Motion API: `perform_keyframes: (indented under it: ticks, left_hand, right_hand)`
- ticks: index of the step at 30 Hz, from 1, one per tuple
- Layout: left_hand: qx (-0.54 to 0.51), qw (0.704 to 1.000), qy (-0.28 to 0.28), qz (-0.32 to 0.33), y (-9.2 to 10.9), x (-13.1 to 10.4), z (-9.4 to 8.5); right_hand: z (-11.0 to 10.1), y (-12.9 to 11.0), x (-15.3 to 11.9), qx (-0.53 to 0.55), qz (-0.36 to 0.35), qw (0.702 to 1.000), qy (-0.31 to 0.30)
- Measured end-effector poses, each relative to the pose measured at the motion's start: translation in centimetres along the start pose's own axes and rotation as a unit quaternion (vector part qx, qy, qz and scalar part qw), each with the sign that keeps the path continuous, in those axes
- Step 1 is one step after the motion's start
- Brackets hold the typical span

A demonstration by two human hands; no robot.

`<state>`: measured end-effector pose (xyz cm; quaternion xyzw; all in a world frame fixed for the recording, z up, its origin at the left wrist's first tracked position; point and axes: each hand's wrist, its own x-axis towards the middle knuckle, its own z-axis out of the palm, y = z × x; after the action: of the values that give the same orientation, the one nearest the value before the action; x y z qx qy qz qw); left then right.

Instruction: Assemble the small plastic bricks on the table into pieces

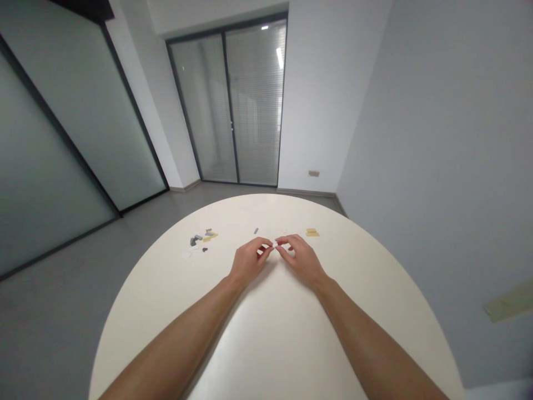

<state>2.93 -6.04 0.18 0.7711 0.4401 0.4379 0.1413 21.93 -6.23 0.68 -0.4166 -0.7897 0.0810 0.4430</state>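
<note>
My left hand [252, 257] and my right hand [301, 258] meet over the middle of the white round table [266, 333]. Thumb and fingertips of both are pinched on one small white piece [275, 245], whose exact kind is too small to make out. Just beyond my left hand lies a small grey-blue flat piece [256, 230]. A whitish piece [284, 230], hard to see against the tabletop, rests beyond my right hand. Further right are yellow flat pieces [312, 232], lying close together.
On the table's left, a loose cluster holds dark grey pieces [194, 240], yellow pieces [211, 236], a small black piece [205, 250] and pale pieces [191, 253]. Behind the table stand a glazed door [254, 111] and white walls; frosted panels [75, 100] are at left.
</note>
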Motion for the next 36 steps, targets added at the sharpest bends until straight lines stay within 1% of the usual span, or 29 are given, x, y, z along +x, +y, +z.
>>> perform_keyframes:
  ticks: [13, 25, 30, 36]
  left_hand:
    - [-0.019, 1.000, 0.004, 0.010, -0.04, -0.04, 0.02]
    - [-0.006, 1.000, 0.001, 0.007, -0.30, -0.05, 0.13]
    - [-0.009, 1.000, 0.003, 0.007, -0.38, -0.09, 0.12]
    - [-0.013, 1.000, -0.001, 0.029, -0.50, -0.17, 0.18]
  right_hand:
    - [0.15, 0.56, 0.07, 0.003, -0.011, 1.000, -0.006]
    - [0.14, 0.58, 0.24, 0.020, -0.057, 0.998, -0.007]
    - [-0.09, 0.18, 0.20, 0.017, -0.058, 0.998, -0.012]
    - [0.00, 0.32, 0.14, 0.019, -0.050, 0.999, -0.011]
